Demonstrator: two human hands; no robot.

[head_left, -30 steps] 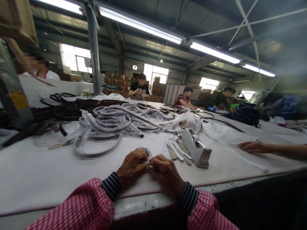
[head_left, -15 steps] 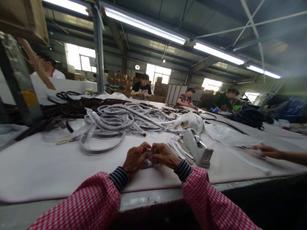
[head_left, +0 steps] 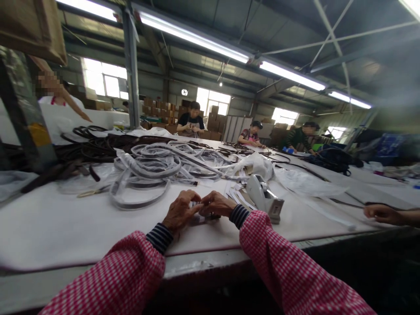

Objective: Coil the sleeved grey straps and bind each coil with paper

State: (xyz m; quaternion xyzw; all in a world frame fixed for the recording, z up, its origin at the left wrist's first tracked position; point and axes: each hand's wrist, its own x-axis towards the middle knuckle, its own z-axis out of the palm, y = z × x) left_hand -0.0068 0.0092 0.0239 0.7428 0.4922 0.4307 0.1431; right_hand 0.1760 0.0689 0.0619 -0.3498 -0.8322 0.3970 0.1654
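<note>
Both of my hands meet over the white table (head_left: 82,236), near its front edge. My left hand (head_left: 180,213) has its fingers closed on a small item wrapped in clear plastic (head_left: 196,218). From the right, my right hand (head_left: 216,204) pinches at the same item, its fingertips touching those of my left. The fingers cover most of the item, so its shape is unclear. Just right of my right hand stands a grey-white tape dispenser (head_left: 264,199), with paper strips (head_left: 239,195) beside it.
Behind my hands lie grey plastic-wrapped strap coils (head_left: 154,164) and, at the back left, dark brown straps (head_left: 95,146). Crumpled clear plastic (head_left: 305,183) spreads to the right. Another person's hand (head_left: 383,214) is at the right edge. A metal post (head_left: 29,113) rises at left.
The view has shifted slightly. My hands remain together at the item, with my right hand turned flatter and its forearm further left. The other person's hand at right has moved right.
</note>
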